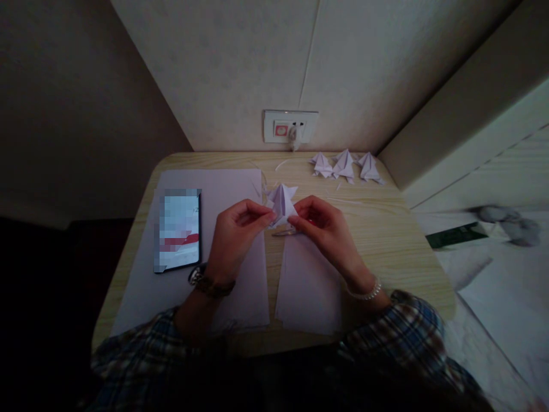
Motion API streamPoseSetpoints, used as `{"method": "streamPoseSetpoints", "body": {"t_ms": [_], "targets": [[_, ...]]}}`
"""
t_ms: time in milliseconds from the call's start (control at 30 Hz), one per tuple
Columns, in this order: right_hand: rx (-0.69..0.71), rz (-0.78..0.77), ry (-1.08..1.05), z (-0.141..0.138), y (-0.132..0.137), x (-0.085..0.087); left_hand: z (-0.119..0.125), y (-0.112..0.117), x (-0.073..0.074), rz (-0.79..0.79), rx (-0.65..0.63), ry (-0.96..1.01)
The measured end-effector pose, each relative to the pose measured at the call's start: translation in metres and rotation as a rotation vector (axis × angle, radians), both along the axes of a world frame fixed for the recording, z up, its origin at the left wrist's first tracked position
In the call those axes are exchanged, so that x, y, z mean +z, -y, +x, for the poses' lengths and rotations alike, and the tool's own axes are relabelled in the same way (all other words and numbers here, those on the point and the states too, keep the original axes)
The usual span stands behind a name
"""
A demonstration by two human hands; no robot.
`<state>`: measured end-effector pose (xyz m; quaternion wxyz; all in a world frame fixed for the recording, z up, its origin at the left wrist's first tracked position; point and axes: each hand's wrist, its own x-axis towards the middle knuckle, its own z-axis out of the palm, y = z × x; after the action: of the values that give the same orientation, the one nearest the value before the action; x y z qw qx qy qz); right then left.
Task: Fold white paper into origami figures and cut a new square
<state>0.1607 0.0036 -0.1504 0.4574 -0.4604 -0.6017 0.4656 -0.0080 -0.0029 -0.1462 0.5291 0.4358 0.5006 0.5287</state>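
Note:
A white folded paper frog [282, 201] is held above the middle of the table, its pointed flaps facing up. My left hand [242, 226] pinches its lower left edge between thumb and fingers. On the opposite side, my right hand [319, 220] grips the lower right edge the same way. Just beneath the frog lies a thin metallic item [283, 233], mostly covered and hard to make out. Three similar paper frogs, a left one [321, 165], a middle one [343, 166] and a right one [369, 167], sit in a row at the table's back right.
A lit phone [179, 229] rests on a stack of white paper [235, 297] at left. Smaller paper sheets [306, 286] lie between my forearms. Paper scraps [282, 165] dot the back. A wall socket [290, 126] holds a plug. Right of the table [412, 269] is a white-covered surface with paper.

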Motion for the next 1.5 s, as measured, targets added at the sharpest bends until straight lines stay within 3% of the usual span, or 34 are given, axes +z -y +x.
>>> {"method": "streamPoseSetpoints", "body": {"t_ms": [600, 867, 1133, 1500], "targets": [[-0.025, 0.073, 0.068, -0.002, 0.001, -0.003, 0.001, -0.002, -0.002, -0.038, -0.006, -0.038], [-0.087, 0.259, 0.26, -0.002, 0.004, 0.002, 0.003, 0.0, 0.0, -0.065, -0.019, 0.067], [-0.054, 0.25, 0.222, 0.003, 0.001, -0.001, 0.0, -0.001, 0.004, 0.112, 0.017, -0.008], [-0.068, 0.245, 0.115, 0.004, 0.002, -0.003, -0.005, 0.0, 0.007, 0.051, -0.138, -0.059]]}}
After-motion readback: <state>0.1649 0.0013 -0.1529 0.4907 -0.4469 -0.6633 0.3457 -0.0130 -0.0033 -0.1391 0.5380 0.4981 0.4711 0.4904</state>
